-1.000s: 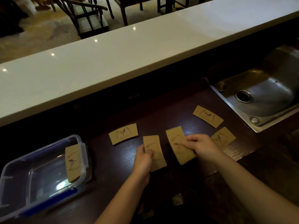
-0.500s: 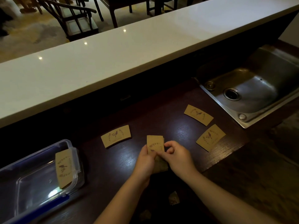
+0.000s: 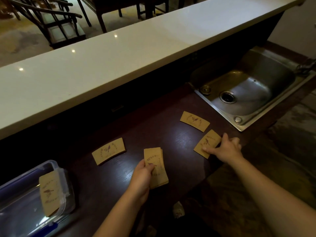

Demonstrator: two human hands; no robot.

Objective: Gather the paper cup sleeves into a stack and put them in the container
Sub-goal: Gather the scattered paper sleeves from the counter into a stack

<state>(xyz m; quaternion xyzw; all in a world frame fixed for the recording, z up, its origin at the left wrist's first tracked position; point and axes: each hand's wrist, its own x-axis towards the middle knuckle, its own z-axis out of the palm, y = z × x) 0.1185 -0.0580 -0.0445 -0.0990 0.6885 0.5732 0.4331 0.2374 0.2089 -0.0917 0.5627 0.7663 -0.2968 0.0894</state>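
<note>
My left hand (image 3: 142,178) holds a small stack of brown paper cup sleeves (image 3: 156,166) just above the dark wooden counter. My right hand (image 3: 225,147) has reached right and pinches the edge of a single sleeve (image 3: 206,142) lying near the counter's front edge. Two more sleeves lie flat: one (image 3: 195,120) near the sink, one (image 3: 108,150) left of the stack. Another sleeve (image 3: 49,194) leans on the right rim of the clear plastic container (image 3: 20,207) at the lower left.
A steel sink (image 3: 248,93) is set into the counter at the right. A raised white bar top (image 3: 111,59) runs along the back. Small paper scraps (image 3: 177,209) lie on the floor below the counter edge.
My right hand left the stack and moved right onto the sleeve near the front edge. The two sleeves were joined into one stack, which stays in my left hand.
</note>
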